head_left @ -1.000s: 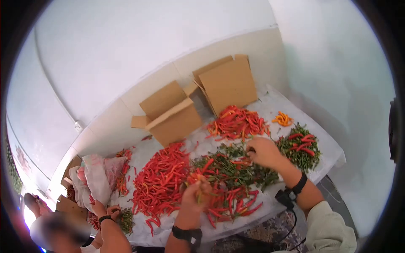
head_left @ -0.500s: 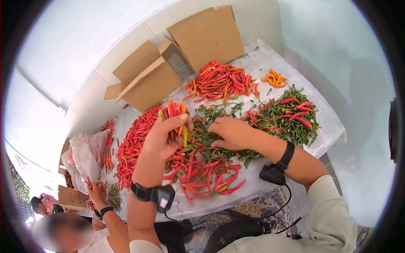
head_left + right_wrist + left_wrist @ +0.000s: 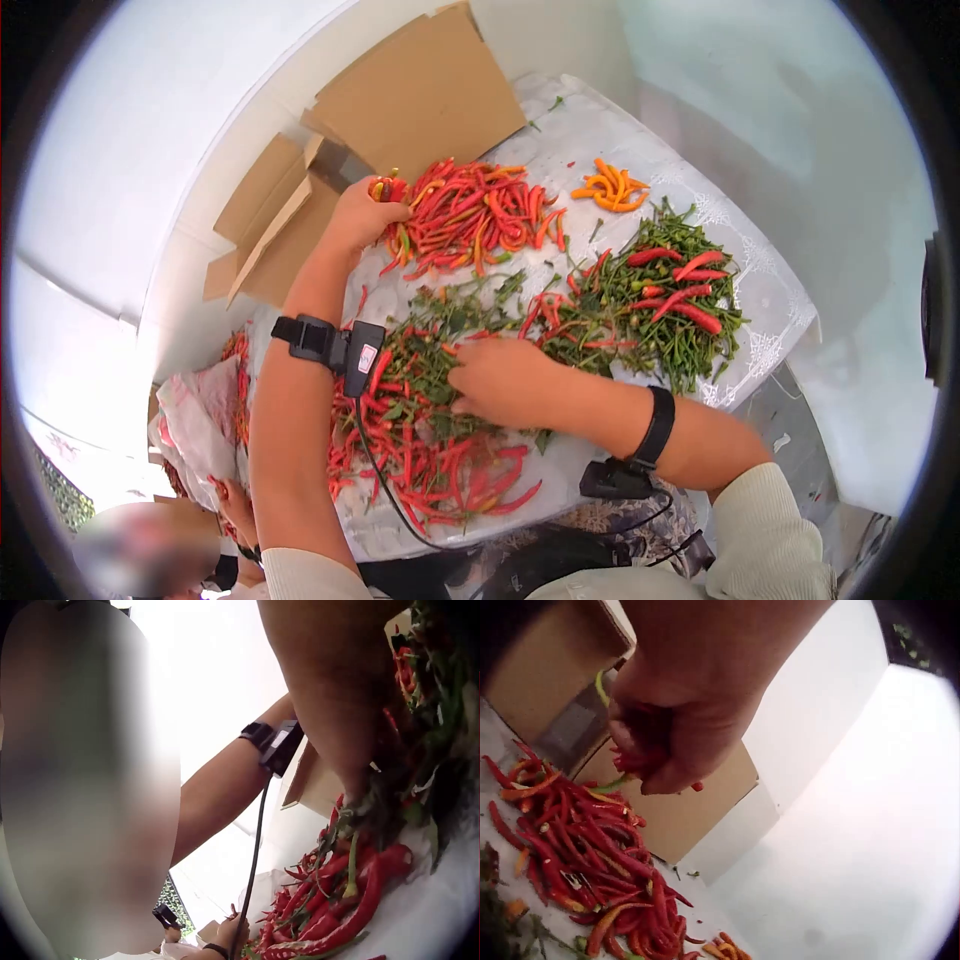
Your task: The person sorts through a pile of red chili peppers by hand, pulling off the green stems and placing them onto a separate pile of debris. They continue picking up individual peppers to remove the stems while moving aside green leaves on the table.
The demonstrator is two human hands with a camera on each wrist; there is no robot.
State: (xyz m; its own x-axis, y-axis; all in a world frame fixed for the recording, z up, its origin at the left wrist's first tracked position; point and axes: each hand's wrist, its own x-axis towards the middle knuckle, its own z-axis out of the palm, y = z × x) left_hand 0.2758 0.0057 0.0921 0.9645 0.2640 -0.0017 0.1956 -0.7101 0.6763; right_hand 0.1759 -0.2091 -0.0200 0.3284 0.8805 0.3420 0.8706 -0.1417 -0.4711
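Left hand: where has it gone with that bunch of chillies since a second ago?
The left hand, gripping the bunch of red chillies, has travelled from above the mixed pile out to the far red-and-orange pile beside the cardboard boxes. The right hand stayed resting on the mixed pile, nearer its front.

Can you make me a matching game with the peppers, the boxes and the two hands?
Things:
1. left hand
2. right hand
3. orange chillies
4. cardboard boxes

Places or states:
A. a small pile on their own near the far edge
B. grips a bunch of red chillies
C. rests on the leafy pile
D. against the wall

Pairs: 1-B, 2-C, 3-A, 4-D
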